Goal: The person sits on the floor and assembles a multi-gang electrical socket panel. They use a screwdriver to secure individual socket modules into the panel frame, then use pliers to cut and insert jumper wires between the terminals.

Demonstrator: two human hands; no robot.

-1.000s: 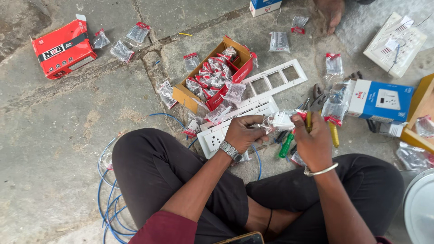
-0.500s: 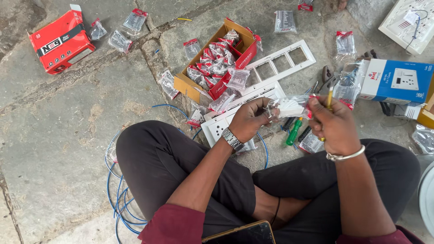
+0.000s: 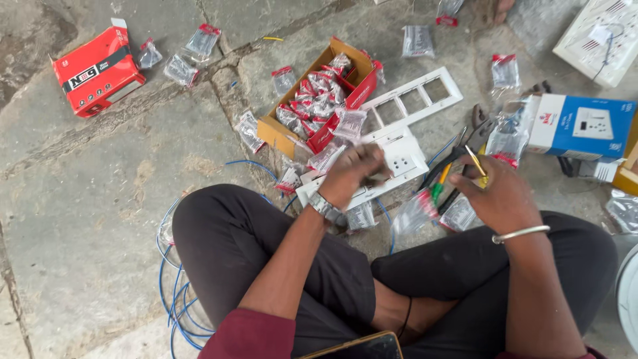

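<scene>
head view, looking down at a person seated cross-legged on a stone floor [image 3: 86,199]. the white switch plate [image 3: 392,169] lies on the floor just in front of the person's knees, near the middle of the picture, with a socket module showing at its right end. the left hand [image 3: 355,174] rests on top of this plate, fingers curled down onto it; the hand is blurred, so whether it pinches anything small cannot be told. a metal watch sits on that wrist. the right hand [image 3: 502,199] hovers just right of the plate, clenched around a thin yellow-handled screwdriver [image 3: 476,163] whose shaft points up and away from the body. a metal bangle circles that wrist.

between the two hands lie a green-handled tool [image 3: 436,191] and small clear plastic packets [image 3: 412,213]. just beyond the plate sits an open cardboard box [image 3: 352,66] with red inner flaps, filled with more packets. beside it, to the right, lies an empty white frame with four openings [image 3: 415,100]. pliers [image 3: 475,126] lie right of the frame, and a blue and white carton [image 3: 585,126] lies near the right edge. a red box [image 3: 96,70] sits at the far left corner of the view. blue wire [image 3: 169,292] loops on the floor beside the person's left thigh. loose packets are scattered across the floor.
</scene>
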